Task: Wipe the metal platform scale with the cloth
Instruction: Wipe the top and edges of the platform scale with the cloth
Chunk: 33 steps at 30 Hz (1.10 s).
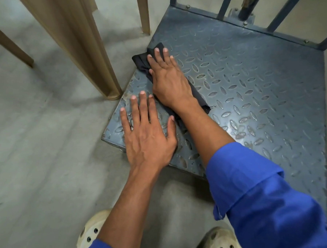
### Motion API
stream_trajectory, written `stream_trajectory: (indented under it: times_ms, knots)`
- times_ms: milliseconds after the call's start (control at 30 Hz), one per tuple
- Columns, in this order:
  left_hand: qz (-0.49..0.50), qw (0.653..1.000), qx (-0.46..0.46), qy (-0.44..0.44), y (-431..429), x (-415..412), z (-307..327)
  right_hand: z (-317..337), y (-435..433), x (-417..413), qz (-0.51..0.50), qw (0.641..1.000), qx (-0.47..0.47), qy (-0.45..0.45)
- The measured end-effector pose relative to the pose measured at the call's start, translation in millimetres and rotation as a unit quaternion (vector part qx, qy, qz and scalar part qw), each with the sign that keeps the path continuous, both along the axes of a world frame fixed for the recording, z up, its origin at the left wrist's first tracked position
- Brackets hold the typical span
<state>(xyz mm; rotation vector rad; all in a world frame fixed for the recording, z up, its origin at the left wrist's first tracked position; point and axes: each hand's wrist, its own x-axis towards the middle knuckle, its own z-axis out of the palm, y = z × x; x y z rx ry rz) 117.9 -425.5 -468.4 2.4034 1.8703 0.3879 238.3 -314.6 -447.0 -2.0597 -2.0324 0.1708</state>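
Fingers [158,53] of your right hand [168,80] lie flat, pressing the dark cloth [141,59] onto the scale platform [255,87] at its left edge; your left hand [147,134], fingers spread wide, braces the near-left corner. Wiping is underway; next, sweep toward the unwiped centre.

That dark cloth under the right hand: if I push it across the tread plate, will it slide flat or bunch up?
The cloth looks thin and limp; it already shows folds beside the right hand, so it will probably bunch. The platform scale has raised tread lugs, which may snag it. A flat palm should help it travel.
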Motion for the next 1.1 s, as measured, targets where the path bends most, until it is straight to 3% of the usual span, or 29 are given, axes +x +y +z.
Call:
stream_trajectory:
  times_ms: [100, 300, 400, 533, 767, 967, 1033, 1100]
  knots:
    - [0.0, 1.0, -0.001, 0.0, -0.5, -0.3, -0.3, -2.6, -7.7, 10.2, -0.04, 0.999, 0.018, 0.018]
    - [-0.005, 1.0, -0.014, 0.001, -2.5, -0.2, 1.0, 5.2, -26.5, 65.2, -0.249, 0.964, 0.074, 0.063]
    - [-0.002, 1.0, -0.01, -0.006, -2.3, 0.4, -0.1, 18.5, -20.0, 47.0, -0.191, 0.973, 0.118, 0.062]
    - [0.0, 1.0, -0.002, 0.001, -0.6, 0.8, 0.0, 2.5, -9.8, -5.6, -0.01, 0.999, 0.036, 0.031]
    - [-0.002, 1.0, -0.019, -0.012, -0.7, 2.0, -0.2, -4.5, -35.9, 38.3, -0.138, 0.987, 0.063, 0.052]
    - [-0.003, 0.999, -0.039, -0.016, -2.3, 10.6, -0.1, 17.6, -64.2, 103.6, -0.359, 0.922, 0.102, 0.105]
    - [-0.004, 1.0, -0.027, -0.016, -2.6, 10.9, -0.7, 35.1, -47.1, 82.6, -0.327, 0.926, 0.154, 0.109]
    - [0.002, 1.0, -0.022, -0.016, -1.9, 12.0, -1.0, 38.0, -28.0, 49.2, -0.206, 0.96, 0.163, 0.095]
